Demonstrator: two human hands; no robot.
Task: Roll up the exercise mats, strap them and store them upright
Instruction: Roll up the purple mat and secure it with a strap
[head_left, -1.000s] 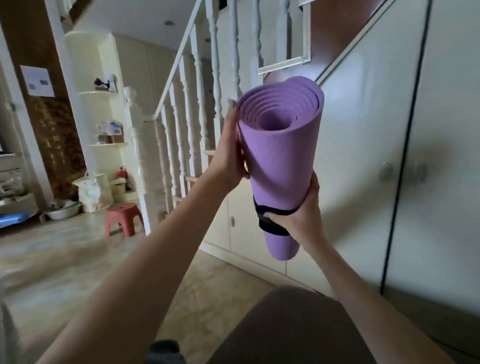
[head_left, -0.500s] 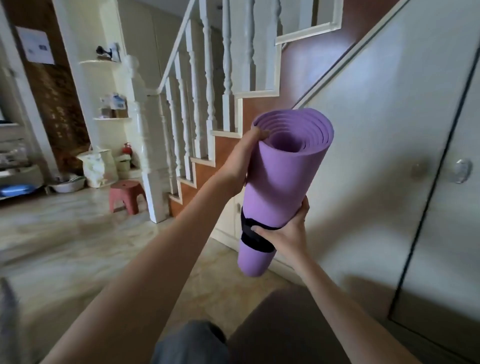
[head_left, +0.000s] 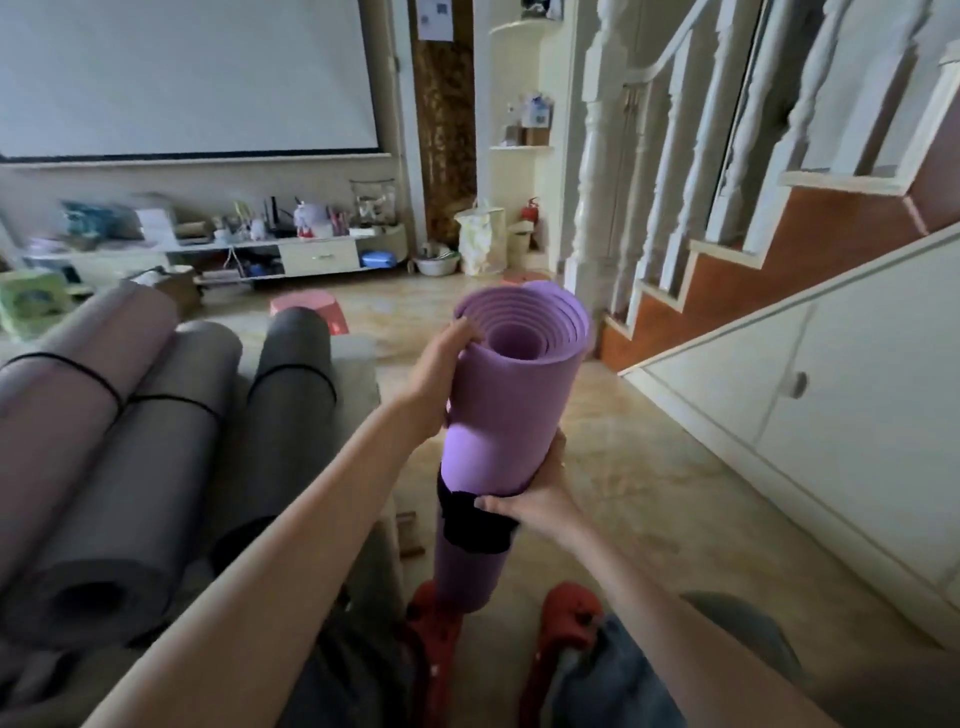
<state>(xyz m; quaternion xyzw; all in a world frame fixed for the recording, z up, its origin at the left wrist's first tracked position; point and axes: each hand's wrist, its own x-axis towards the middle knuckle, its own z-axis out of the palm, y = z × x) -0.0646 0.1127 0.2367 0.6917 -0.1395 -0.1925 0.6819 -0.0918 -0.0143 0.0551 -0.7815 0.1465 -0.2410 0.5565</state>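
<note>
Purple mat (head_left: 511, 400) held upright: left hand (head_left: 441, 364) grips top, right hand (head_left: 535, 499) clasps strap (head_left: 470, 525).

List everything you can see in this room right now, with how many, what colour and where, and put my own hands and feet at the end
purple mat: 1, purple, rolled, held nearly upright at centre
black strap: 1, black, wrapped round the purple mat's lower part
rolled mats: 3, one mauve and two grey, lying side by side at left, each with a thin black band
stool: 1, red, on the floor behind the grey mats
projector screen: 1, white, on the far wall
low cabinet: 1, white, cluttered, under the screen
staircase: 1, white balusters and brown steps, at right
cupboard doors: white, under the stairs
left hand: grips the purple mat's top rim
right hand: grips the mat at the strap
slippers: 2, red, on the feet below
</note>
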